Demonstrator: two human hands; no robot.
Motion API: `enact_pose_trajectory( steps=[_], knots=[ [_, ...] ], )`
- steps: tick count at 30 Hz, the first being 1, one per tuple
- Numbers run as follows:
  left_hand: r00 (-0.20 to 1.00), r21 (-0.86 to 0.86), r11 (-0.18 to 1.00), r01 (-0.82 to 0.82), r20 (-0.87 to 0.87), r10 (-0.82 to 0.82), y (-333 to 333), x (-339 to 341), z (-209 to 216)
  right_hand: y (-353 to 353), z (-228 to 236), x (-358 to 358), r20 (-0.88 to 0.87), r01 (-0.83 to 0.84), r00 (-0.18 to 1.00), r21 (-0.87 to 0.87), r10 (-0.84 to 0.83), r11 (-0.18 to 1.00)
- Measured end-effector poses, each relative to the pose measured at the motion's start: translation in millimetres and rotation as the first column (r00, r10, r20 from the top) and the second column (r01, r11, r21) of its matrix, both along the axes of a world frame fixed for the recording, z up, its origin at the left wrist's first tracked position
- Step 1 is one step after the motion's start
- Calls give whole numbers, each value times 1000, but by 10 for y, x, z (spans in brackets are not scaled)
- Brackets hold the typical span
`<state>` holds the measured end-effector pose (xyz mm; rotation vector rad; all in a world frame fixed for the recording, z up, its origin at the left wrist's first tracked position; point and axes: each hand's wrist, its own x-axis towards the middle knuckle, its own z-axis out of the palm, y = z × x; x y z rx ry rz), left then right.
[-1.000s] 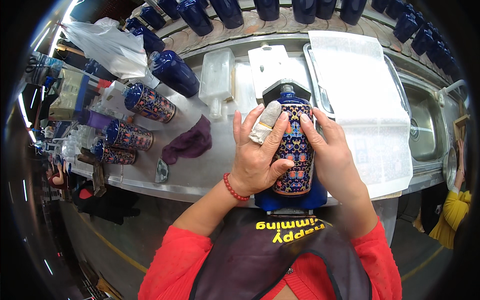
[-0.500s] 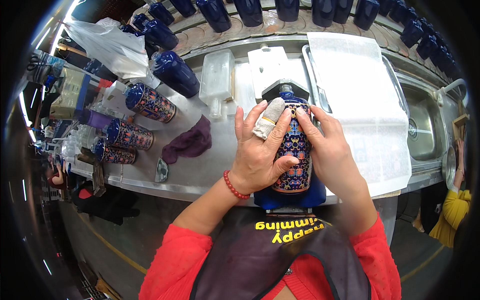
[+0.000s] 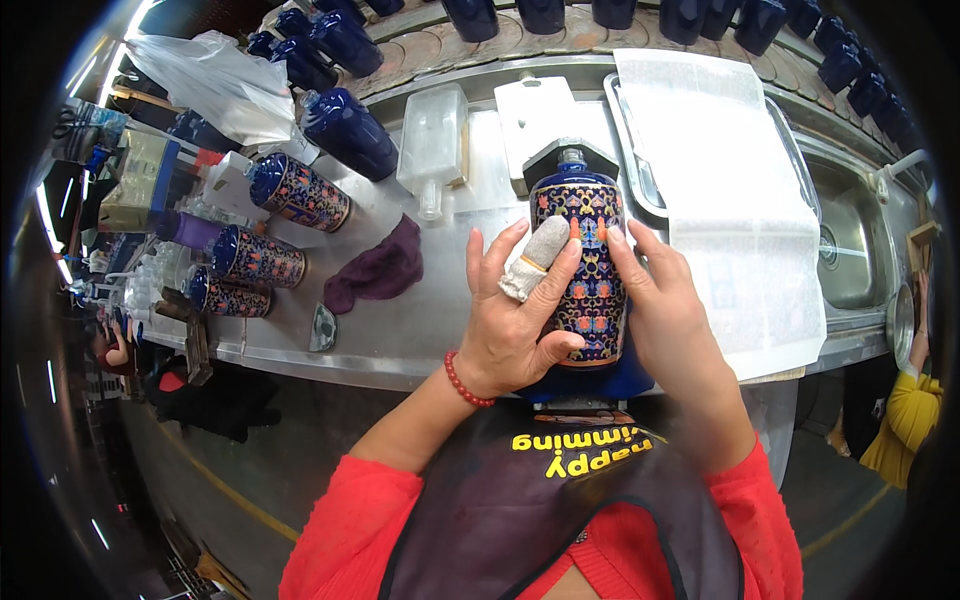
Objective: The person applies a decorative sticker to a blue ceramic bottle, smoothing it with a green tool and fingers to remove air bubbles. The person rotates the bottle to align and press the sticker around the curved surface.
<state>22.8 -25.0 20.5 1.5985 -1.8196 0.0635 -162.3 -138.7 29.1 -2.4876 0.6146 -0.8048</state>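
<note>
Through the head view I see the patterned bottle point(image 3: 590, 295) lying near the worktop's point(image 3: 400, 335) front edge, neck away. I judge it hard, slippery, fragile, moderately heavy — best held by both sides. The left hand point(image 3: 508, 335) spreads its fingers, touching it; the right hand point(image 3: 675, 315), loosely curved, touches the opposite side — neither clenched.

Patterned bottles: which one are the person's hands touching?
The patterned bottle directly between the left hand and right hand; the other three patterned bottles are farther left, untouched.
</note>
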Motion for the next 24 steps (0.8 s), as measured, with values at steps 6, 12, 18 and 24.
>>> enact_pose_trajectory(
  steps=[6,12,18,24],
  knots=[
    [1000,19,1000,12,-10,-12,58,-38,-44,67,-44,-53,-17,-5,1000,-21,5,1000],
    [1000,5,1000,8,3,-8,178,-81,-88,175,-56,-135,-37,-25,999,12,25,1000],
    [1000,-4,1000,8,21,-8,255,-100,-137,238,-71,-209,-45,-13,999,-1,13,1000],
    [999,31,999,12,50,-14,360,-136,-203,323,-60,-254,-31,-34,999,33,35,999]
  ],
)
